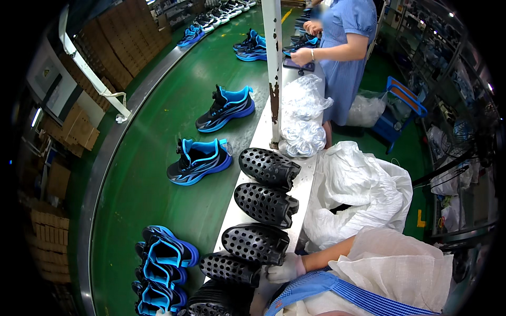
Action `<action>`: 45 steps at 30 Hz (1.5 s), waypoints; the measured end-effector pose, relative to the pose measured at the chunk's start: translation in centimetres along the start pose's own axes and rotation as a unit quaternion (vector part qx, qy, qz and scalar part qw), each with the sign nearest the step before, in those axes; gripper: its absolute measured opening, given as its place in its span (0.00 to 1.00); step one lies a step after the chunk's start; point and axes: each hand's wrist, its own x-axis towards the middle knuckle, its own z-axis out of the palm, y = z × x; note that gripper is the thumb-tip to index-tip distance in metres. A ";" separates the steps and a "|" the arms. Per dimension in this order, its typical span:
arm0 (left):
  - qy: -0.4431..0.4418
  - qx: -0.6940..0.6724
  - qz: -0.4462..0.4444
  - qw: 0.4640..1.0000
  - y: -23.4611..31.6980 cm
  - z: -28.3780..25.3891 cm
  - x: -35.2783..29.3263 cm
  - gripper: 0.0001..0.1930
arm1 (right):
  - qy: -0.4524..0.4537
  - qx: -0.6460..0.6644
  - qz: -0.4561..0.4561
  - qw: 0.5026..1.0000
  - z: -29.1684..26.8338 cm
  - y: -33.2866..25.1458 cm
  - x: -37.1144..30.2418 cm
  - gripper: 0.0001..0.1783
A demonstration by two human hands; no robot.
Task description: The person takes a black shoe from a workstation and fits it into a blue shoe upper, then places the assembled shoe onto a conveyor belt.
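Note:
My right hand (284,268), in a white glove, reaches in from the lower right. Its fingers curl at the heel end of a black perforated plastic shoe tree (229,268); the fingertips are partly hidden. Similar shoe trees (266,204) lie side by side along the white ledge, toes to the left, and a darker ribbed black piece (219,301) sits nearest me. At the lower edge, a small white bit that looks like my gloved left hand (165,313) touches the nearest of several black-and-blue sneakers (158,297). Most of that hand is out of the picture.
The green conveyor (142,205) carries more sneakers (203,160) farther up. A white post (272,68) rises from the ledge (258,134). Clear plastic bags (303,138) lie beyond it, and a large white sack (363,184) stands at right. A co-worker (345,68) stands ahead.

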 end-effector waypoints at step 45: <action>0.011 -0.006 0.184 0.983 13.6 -2.1 1.8 0.14 | -0.075 -0.097 -0.047 0.991 0.0 0.3 0.0 0.06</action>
